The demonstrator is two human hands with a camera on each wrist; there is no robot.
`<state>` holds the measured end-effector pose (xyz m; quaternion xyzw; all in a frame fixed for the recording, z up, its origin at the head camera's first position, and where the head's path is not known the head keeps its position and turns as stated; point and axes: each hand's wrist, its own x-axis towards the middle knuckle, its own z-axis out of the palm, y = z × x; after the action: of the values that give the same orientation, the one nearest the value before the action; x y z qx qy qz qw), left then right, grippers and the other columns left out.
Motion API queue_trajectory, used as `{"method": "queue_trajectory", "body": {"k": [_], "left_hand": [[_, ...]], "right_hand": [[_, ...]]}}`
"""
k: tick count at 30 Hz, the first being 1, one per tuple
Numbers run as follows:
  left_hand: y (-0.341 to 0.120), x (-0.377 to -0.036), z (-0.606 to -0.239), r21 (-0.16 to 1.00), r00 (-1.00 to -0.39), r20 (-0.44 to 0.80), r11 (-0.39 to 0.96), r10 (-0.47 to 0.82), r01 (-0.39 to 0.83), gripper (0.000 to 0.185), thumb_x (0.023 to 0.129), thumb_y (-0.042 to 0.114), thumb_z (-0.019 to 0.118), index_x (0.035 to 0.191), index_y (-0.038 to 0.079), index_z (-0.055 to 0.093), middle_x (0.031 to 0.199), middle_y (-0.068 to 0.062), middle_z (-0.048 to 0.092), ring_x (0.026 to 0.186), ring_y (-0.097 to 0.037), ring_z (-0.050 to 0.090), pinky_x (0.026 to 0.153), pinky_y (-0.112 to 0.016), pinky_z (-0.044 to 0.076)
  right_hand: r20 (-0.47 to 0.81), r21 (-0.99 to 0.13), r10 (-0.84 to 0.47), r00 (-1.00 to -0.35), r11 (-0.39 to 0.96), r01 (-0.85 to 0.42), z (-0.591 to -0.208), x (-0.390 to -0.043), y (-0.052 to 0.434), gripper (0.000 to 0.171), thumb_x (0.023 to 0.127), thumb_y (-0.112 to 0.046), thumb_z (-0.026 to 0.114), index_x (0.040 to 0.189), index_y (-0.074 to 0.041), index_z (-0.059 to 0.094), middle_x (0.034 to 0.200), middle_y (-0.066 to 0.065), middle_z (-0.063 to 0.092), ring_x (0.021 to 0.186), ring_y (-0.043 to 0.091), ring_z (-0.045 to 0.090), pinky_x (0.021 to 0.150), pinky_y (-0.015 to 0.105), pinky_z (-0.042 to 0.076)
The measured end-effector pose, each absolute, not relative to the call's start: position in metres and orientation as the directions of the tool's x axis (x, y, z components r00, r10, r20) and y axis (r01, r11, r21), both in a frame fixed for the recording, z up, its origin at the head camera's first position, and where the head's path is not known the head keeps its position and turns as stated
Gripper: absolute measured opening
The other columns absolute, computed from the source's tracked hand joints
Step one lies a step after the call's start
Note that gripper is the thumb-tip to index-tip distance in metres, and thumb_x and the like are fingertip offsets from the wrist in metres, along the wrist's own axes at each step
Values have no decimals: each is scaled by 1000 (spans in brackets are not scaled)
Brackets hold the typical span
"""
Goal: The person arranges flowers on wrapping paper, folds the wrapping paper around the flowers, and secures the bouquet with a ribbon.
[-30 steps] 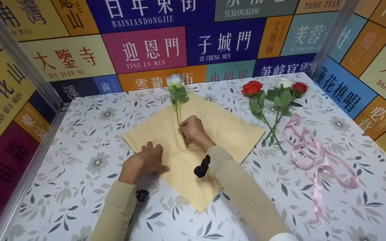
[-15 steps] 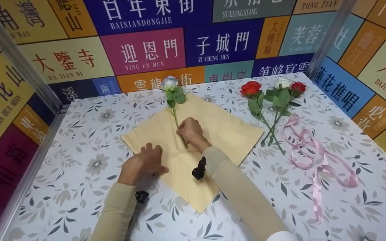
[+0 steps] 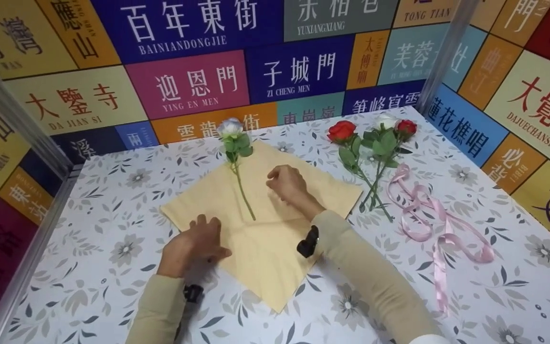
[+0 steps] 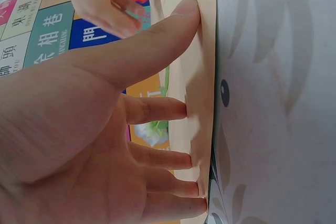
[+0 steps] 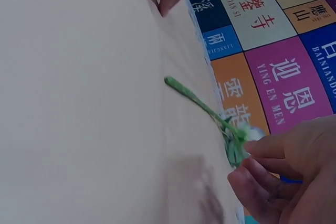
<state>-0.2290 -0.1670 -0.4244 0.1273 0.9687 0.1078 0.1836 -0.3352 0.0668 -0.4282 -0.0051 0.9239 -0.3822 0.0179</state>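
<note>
A pale yellow sheet of wrapping paper (image 3: 275, 267) lies diamond-wise on the table. On its far left half rests a whitish-blue rose (image 3: 231, 130), its bloom past the paper's edge and its green stem (image 5: 191, 95) pointing back toward the person. My left hand (image 3: 194, 246) touches the paper's left edge, fingertips and thumb spread along it in the left wrist view. Just right of the stem, my right hand (image 3: 289, 184) hovers over the paper with loosely bent fingers and holds nothing.
To the right lie a red rose (image 3: 342, 131), a white rose (image 3: 386, 122) and another red rose (image 3: 406, 127), their stems crossing. A tangled pink ribbon (image 3: 439, 243) lies nearer. Sign-covered panels (image 3: 186, 86) stand behind and beside the floral-patterned table (image 3: 127, 248).
My right hand has let go of the rose stem and moved to the right. The rose now lies on the paper, its bloom shifted left. My left hand stays at the paper's edge.
</note>
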Motion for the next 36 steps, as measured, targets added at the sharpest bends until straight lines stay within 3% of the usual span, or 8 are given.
{"method": "queue_trajectory", "body": {"k": [6, 16, 18, 21, 24, 25, 31, 36], "left_hand": [[-167, -226, -422, 290, -904, -322, 938, 281, 189, 46, 84, 35, 79, 103, 4, 51, 105, -20, 44, 89, -30, 43, 77, -47, 48], [-167, -230, -422, 269, -901, -323, 941, 289, 206, 50, 85, 36, 78, 107, 1, 50, 111, -25, 45, 92, -34, 44, 84, -52, 46], [-167, -229, -423, 280, -902, -314, 936, 297, 211, 47, 84, 35, 78, 103, 2, 50, 111, -25, 45, 92, -35, 44, 84, -53, 46], [-166, -228, -426, 286, -902, -300, 932, 309, 224, 46, 84, 36, 78, 100, 3, 50, 109, -25, 46, 90, -35, 45, 83, -53, 47], [-165, -226, -427, 243, -906, -292, 940, 306, 239, 50, 85, 41, 77, 102, 2, 51, 104, -23, 48, 85, -32, 48, 77, -50, 50], [-164, -226, -427, 227, -906, -292, 943, 305, 244, 50, 85, 42, 77, 102, 2, 51, 102, -23, 48, 84, -31, 48, 75, -49, 51], [-165, -226, -424, 193, -911, -309, 956, 272, 220, 53, 86, 44, 76, 106, 0, 52, 101, -22, 49, 82, -30, 47, 73, -47, 50], [-166, -228, -424, 196, -909, -325, 959, 260, 204, 56, 87, 44, 75, 111, 0, 51, 106, -23, 49, 86, -31, 49, 76, -48, 51]], "right_hand": [[0, -643, -50, -999, 765, -38, -414, -337, 113, 26, 94, -18, 67, 117, -8, 71, 111, 12, 72, 103, 27, 67, 92, 43, 51], [47, -453, -31, -998, 890, -49, -402, -328, 184, 38, 91, -10, 58, 127, 1, 64, 122, 22, 67, 115, 38, 63, 93, 53, 50], [52, -424, -21, -998, 905, -41, -402, -325, 196, 37, 91, -9, 57, 126, 2, 64, 124, 23, 66, 114, 42, 63, 89, 55, 51], [37, -385, 2, -999, 923, -13, -405, -320, 215, 17, 91, -9, 55, 93, 5, 64, 99, 24, 65, 92, 40, 63, 73, 52, 50], [15, -361, 38, -999, 932, 30, -405, -317, 232, 22, 89, -8, 54, 69, -3, 50, 78, 16, 54, 75, 31, 54, 61, 45, 44], [-4, -358, 54, -999, 932, 52, -405, -317, 237, 24, 89, -9, 54, 66, -6, 46, 76, 14, 51, 74, 29, 51, 60, 44, 42], [-53, -373, 85, -995, 923, 99, -408, -320, 256, 18, 90, -11, 51, 81, 3, 59, 95, 29, 64, 80, 34, 55, 68, 49, 48], [-23, -408, 94, -995, 908, 95, -417, -323, 268, 23, 88, -11, 53, 67, -5, 49, 78, 21, 57, 73, 33, 53, 64, 47, 45]]}}
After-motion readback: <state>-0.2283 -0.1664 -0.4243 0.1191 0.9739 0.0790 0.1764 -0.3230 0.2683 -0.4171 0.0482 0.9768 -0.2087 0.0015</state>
